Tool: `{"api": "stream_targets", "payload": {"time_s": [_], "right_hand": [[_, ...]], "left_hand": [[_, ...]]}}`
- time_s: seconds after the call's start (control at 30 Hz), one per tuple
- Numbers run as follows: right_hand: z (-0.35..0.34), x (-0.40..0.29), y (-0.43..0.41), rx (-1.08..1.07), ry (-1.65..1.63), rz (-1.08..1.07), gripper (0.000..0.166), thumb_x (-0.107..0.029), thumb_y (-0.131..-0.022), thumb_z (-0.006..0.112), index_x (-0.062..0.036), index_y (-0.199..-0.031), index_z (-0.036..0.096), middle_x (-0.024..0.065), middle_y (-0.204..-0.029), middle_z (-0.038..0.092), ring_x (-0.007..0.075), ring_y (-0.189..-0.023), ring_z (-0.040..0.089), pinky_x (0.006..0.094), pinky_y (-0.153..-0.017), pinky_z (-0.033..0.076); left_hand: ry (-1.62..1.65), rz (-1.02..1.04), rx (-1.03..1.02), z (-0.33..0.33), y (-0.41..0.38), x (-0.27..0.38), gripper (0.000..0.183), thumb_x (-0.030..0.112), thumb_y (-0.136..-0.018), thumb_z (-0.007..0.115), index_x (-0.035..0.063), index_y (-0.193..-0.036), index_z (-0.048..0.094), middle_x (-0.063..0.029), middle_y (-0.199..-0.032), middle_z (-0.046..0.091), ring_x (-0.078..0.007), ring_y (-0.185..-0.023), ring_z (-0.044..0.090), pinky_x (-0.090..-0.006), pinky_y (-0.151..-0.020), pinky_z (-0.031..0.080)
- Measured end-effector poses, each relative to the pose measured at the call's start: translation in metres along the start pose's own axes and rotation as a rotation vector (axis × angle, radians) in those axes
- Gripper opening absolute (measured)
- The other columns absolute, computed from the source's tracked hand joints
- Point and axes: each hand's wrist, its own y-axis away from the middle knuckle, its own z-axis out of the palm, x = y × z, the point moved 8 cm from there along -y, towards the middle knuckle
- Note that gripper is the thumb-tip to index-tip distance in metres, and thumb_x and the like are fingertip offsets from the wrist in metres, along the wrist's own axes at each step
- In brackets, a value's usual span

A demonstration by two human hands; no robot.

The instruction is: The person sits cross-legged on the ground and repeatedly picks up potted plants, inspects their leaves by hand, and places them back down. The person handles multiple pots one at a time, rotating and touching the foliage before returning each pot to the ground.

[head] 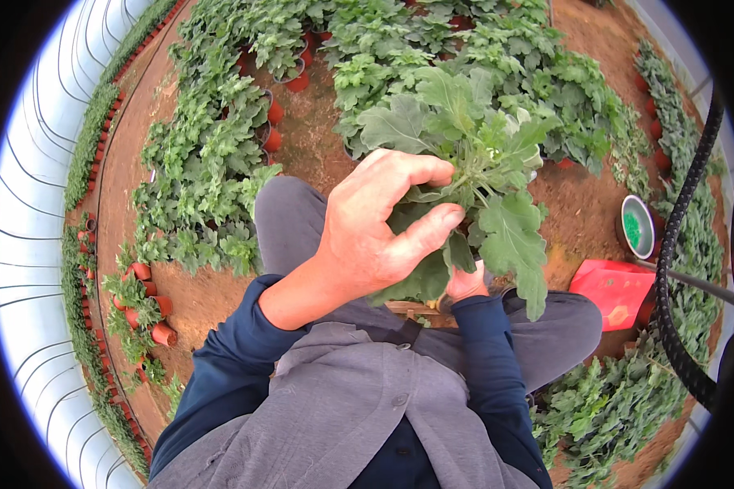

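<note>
A leafy chrysanthemum plant stands raised in front of my lap, its broad lobed leaves spreading over my knees. My left hand reaches in from the left side, thumb and forefinger apart, their tips at the leaf stalks near the plant's centre. No piece shows gripped between them. Below the leaves, my right hand is at the plant's lower part and appears to hold it up. Leaves cover the right fingers and whatever they grasp. Any pot under this plant is hidden.
Potted chrysanthemums in red pots stand in dense groups ahead and left. Several pots lie tipped at the left. On the right are a metal bowl with green granules and a red bag. A black braided cable hangs close by.
</note>
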Motion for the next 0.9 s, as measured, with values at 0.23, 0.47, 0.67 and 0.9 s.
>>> {"api": "stream_targets", "payload": {"time_s": [0.23, 0.47, 0.67, 0.9], "right_hand": [[-0.006, -0.02, 0.004, -0.055, 0.059, -0.03, 0.057, -0.053, -0.096, 0.051, -0.0139, -0.138, 0.052, 0.0061, -0.135, 0.058, 0.0247, -0.123, 0.056, 0.0457, -0.099, 0.049], [-0.015, -0.019, 0.004, -0.007, 0.14, -0.087, 0.058, -0.052, -0.096, 0.049, -0.0133, -0.139, 0.051, 0.0068, -0.136, 0.057, 0.0251, -0.124, 0.054, 0.0454, -0.101, 0.048], [-0.021, -0.02, 0.011, 0.041, 0.209, -0.138, 0.058, -0.052, -0.097, 0.049, -0.0127, -0.14, 0.049, 0.0074, -0.137, 0.056, 0.0254, -0.125, 0.054, 0.0452, -0.102, 0.047], [-0.025, -0.026, 0.018, 0.06, 0.248, -0.172, 0.059, -0.052, -0.097, 0.047, -0.012, -0.141, 0.048, 0.0081, -0.139, 0.054, 0.0259, -0.126, 0.053, 0.045, -0.103, 0.046]], "left_hand": [[0.35, -0.323, -0.105, -0.003, 0.009, -0.017, 0.017, 0.001, -0.093, 0.06, -0.0031, -0.109, 0.064, -0.0073, -0.103, 0.062, -0.0119, -0.091, 0.062, -0.0244, -0.077, 0.05], [0.106, -0.22, -0.27, 0.001, 0.008, 0.001, 0.013, -0.004, -0.082, 0.067, -0.0017, -0.095, 0.064, -0.0087, -0.087, 0.06, -0.0176, -0.073, 0.065, -0.0287, -0.06, 0.049], [-0.134, -0.099, -0.314, -0.008, 0.006, -0.002, 0.018, 0.003, -0.077, 0.072, -0.0005, -0.093, 0.064, -0.012, -0.081, 0.06, -0.0303, -0.071, 0.063, -0.0362, -0.061, 0.049], [-0.347, 0.079, -0.266, -0.012, 0.006, 0.003, 0.023, 0.006, -0.072, 0.076, 0.0004, -0.091, 0.065, -0.0121, -0.084, 0.06, -0.0321, -0.074, 0.061, -0.0388, -0.062, 0.048]]}}
